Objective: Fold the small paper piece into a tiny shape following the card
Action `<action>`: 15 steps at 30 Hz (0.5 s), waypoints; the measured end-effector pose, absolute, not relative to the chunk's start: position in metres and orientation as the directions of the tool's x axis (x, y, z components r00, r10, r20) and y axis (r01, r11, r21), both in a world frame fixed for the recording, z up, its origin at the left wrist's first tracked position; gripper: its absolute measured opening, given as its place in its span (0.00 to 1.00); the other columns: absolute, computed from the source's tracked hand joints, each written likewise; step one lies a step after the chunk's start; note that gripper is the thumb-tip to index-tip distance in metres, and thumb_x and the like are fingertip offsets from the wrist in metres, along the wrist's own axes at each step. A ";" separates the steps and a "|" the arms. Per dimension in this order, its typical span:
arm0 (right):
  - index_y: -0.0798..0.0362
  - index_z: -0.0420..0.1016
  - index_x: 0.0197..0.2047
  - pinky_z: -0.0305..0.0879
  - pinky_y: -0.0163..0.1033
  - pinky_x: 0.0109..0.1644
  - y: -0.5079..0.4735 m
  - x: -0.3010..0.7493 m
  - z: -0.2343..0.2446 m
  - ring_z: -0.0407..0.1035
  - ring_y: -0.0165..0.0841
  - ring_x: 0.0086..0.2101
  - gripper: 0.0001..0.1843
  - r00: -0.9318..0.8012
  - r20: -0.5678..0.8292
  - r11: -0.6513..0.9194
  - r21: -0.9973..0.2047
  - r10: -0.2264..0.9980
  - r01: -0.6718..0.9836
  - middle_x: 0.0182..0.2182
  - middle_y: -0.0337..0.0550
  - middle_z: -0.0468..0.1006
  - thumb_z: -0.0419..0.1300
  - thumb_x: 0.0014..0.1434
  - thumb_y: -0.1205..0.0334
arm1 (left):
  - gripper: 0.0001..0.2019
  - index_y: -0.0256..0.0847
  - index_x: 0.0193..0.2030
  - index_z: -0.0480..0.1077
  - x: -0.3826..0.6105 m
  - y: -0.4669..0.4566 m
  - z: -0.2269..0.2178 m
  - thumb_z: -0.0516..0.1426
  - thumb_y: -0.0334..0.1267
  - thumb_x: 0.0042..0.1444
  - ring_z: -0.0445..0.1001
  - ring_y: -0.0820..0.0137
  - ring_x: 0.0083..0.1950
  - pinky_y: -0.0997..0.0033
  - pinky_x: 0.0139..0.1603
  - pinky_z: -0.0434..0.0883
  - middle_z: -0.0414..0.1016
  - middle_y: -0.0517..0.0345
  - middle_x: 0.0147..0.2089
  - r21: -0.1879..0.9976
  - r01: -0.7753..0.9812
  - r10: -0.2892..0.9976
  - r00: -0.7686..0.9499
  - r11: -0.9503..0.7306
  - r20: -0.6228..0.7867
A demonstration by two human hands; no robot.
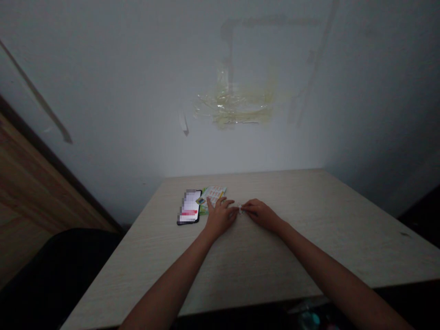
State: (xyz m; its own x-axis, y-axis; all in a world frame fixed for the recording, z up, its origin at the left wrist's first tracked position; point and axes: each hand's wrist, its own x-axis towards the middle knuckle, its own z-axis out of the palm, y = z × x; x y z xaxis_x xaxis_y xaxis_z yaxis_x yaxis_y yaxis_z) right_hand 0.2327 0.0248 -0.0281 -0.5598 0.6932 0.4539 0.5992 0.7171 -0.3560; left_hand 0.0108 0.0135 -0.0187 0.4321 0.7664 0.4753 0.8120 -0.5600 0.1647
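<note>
A small white piece [240,209], too small to name, lies between my two hands at the middle of the table. My right hand [264,215] is closed, its fingertips pinched together on that piece from the right. Fingers spread, my left hand [219,219] rests palm down to the left. One of its digits reaches the white piece, and the others extend over the near edge of a printed leaflet [216,193] with green and yellow areas. Left of the leaflet lies a phone [189,207] with a lit, partly pixelated screen, close beside it.
The pale wood-grain table [309,247] meets a grey wall [137,91] at the back. Wrinkled clear tape [237,107] sticks to the wall. A dark rounded shape [68,270] and wooden panel [37,183] stand at left. Dim items [309,316] show below the front edge.
</note>
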 end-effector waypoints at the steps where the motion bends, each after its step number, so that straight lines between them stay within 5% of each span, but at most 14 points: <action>1: 0.50 0.76 0.52 0.65 0.43 0.53 0.025 0.233 -0.028 0.69 0.36 0.47 0.16 -0.560 0.452 0.716 -0.361 0.695 0.598 0.44 0.48 0.78 0.55 0.63 0.67 | 0.09 0.59 0.45 0.76 0.011 0.013 -0.019 0.56 0.44 0.61 0.61 0.53 0.64 0.19 0.60 0.32 0.74 0.62 0.57 0.157 0.813 0.764 0.435 -0.561 0.476; 15: 0.50 0.76 0.52 0.65 0.44 0.53 0.026 0.232 -0.029 0.69 0.36 0.47 0.16 -0.558 0.445 0.711 -0.368 0.700 0.599 0.44 0.48 0.78 0.54 0.63 0.68 | 0.10 0.60 0.46 0.76 0.009 0.010 -0.012 0.54 0.47 0.62 0.61 0.51 0.65 0.19 0.60 0.29 0.75 0.61 0.56 -0.001 0.788 0.682 0.533 -0.615 0.501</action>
